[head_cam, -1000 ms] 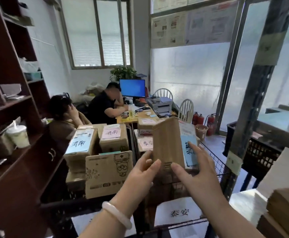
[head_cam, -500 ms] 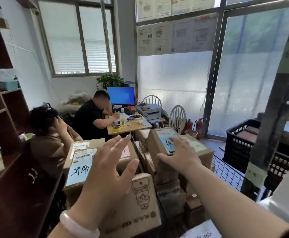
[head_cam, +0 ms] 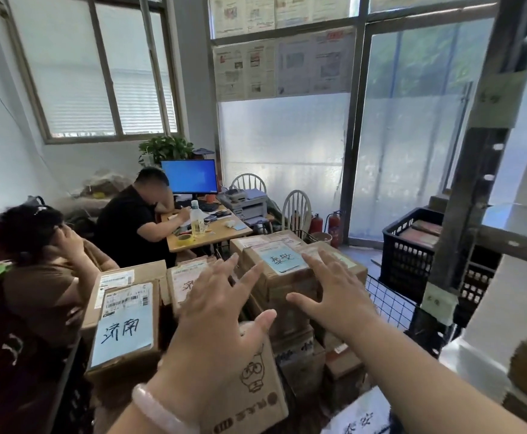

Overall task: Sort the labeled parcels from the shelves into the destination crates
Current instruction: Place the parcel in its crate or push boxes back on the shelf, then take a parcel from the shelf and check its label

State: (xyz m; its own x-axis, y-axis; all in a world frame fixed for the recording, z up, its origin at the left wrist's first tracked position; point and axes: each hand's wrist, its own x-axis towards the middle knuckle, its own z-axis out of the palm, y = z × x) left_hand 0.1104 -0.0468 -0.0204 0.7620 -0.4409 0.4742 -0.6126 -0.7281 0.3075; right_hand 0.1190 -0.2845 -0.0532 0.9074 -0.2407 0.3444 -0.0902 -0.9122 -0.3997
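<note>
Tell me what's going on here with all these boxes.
Someone is sorting labeled parcels. Both hands are open and hold nothing. The left hand hovers over the stacks. The right hand is over the top parcel, which lies flat, blue label up, on the stack in the wire crate. Whether it touches that parcel cannot be told. Behind, a seated person is at a desk.

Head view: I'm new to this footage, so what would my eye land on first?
The left hand and right hand, fingers spread, fill the centre foreground. Just beyond them a blue-labelled parcel sits highest; a second labelled parcel lies lower left. A bright blue monitor glows at the back.
</note>
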